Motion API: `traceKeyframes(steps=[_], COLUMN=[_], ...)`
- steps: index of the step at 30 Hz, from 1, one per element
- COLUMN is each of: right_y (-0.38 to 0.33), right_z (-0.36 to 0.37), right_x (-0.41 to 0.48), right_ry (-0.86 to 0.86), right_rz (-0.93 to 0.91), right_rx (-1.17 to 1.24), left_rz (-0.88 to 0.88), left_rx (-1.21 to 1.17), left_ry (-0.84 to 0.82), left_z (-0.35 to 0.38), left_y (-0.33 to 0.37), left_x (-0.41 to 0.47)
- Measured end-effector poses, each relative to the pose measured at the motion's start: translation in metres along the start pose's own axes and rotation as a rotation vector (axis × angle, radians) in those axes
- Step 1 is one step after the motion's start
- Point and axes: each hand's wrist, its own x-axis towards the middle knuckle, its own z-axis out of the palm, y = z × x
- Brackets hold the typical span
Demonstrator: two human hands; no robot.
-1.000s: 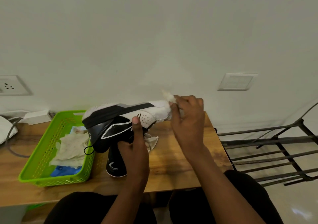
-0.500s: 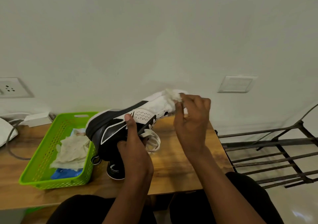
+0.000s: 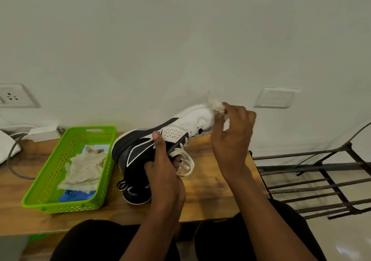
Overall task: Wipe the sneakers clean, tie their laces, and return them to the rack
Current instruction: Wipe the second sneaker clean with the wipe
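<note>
My left hand (image 3: pixel 162 168) grips a black-and-white sneaker (image 3: pixel 176 130) around its middle and holds it above the wooden table (image 3: pixel 210 188), toe tilted up to the right. Its white laces (image 3: pixel 185 163) hang loose below my fingers. My right hand (image 3: pixel 232 134) pinches a crumpled white cloth (image 3: pixel 216 105) against the sneaker's white toe. A second black sneaker (image 3: pixel 133 192) stands on the table below the held one, mostly hidden by it and my left hand. The dark metal shoe rack (image 3: pixel 313 180) is to the right of the table.
A green plastic basket (image 3: pixel 48 180) on the table's left holds pale cloths (image 3: pixel 84 170) and a blue packet (image 3: pixel 74 195). A white adapter (image 3: pixel 43 133) and cables lie at the back left by the wall. A wall socket (image 3: pixel 12 97) is at the far left.
The sneaker's toe has tilted upward and to the right. My right hand with the cloth has moved up and right along the toe. My left hand has shifted its hold on the sneaker's middle.
</note>
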Motion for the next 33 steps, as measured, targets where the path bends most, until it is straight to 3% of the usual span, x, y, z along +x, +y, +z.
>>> traceKeyframes(steps=[3, 6, 9, 13, 15, 18, 21, 24, 27, 29, 31, 33], right_y=[-0.026, -0.020, 0.012, 0.037, 0.033, 0.025, 0.026, 0.030, 0.031, 0.031, 0.032, 0.030], right_z=[0.008, 0.007, -0.003, -0.009, -0.012, -0.023, -0.026, -0.017, -0.007, -0.003, -0.005, -0.006], right_x=[-0.027, -0.016, 0.008, 0.013, 0.016, 0.029, 0.028, 0.015, 0.014, 0.016, 0.016, 0.015], right_ry=[-0.222, -0.208, -0.084, -0.006, 0.062, 0.253, 0.249, 0.164, 0.127, 0.090, 0.042, 0.007], right_rz=[-0.268, -0.308, -0.088, 0.295, 0.428, 0.534, 0.386, 0.288, 0.283, 0.284, 0.261, 0.242], right_rx=[-0.024, -0.102, -0.202, 0.022, 0.251, 0.541, 0.429, 0.294, 0.295, 0.316, 0.328, 0.351], left_rz=[0.007, 0.016, 0.003, -0.077, -0.201, -0.533, -0.756, -0.821, -0.802, -0.739, -0.453, 0.133], left_rx=[-0.013, 0.027, 0.043, -0.027, -0.065, -0.103, -0.188, -0.190, 0.041, 0.449, 1.071, 1.501], left_ry=[-0.054, -0.041, -0.026, -0.102, -0.226, -0.349, -0.331, -0.299, -0.309, -0.392, -0.534, -0.522], left_z=[0.000, -0.002, -0.003, -0.004, -0.003, -0.002, -0.009, -0.016, -0.027, -0.041, -0.059, -0.071], left_y=[-0.005, -0.004, -0.003, -0.008, -0.013, -0.027, -0.055, -0.077, -0.072, -0.056, -0.037, -0.024], left_x=[-0.004, -0.001, 0.000, 0.003, 0.003, -0.005, -0.007, 0.002, 0.006, 0.005, 0.011, 0.030])
